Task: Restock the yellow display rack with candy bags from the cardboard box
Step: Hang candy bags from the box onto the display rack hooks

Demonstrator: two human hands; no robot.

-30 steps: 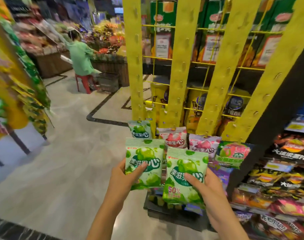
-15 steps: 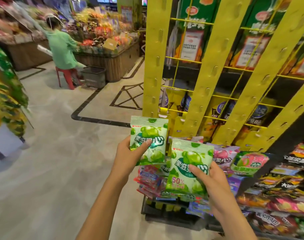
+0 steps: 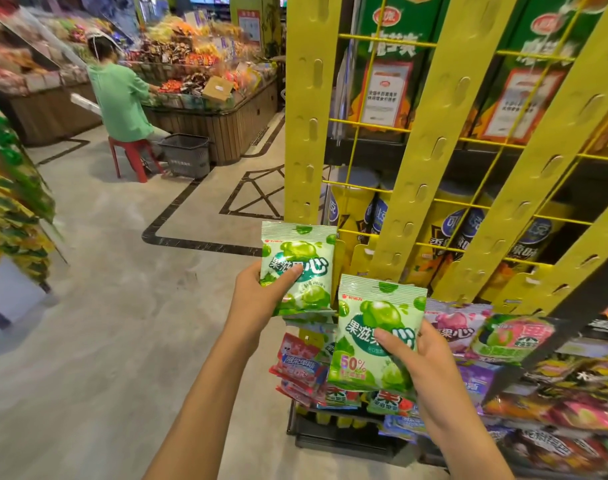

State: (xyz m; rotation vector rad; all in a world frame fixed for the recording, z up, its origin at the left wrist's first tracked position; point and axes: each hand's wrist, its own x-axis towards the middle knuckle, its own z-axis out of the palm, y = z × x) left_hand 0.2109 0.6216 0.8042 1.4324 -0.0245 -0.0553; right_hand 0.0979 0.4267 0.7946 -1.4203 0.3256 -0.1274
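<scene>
My right hand point(image 3: 423, 368) grasps the lower green-apple candy bags point(image 3: 371, 323), thumb across the front. My left hand point(image 3: 257, 299) grips the upper green-apple candy bags point(image 3: 299, 268) just before the yellow display rack point(image 3: 420, 188). I'd hang one bundle at a time (top edge squared to a free slot).

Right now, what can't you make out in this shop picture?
Head view: the cardboard box is outside the frame.
Bags held by left hand and right hand: upper green bag and lower green bag cover any stacked behind.
Yellow rack hooks behind those bags: covered.
Snack packets at the right edge: blurred, print unreadable.
</scene>
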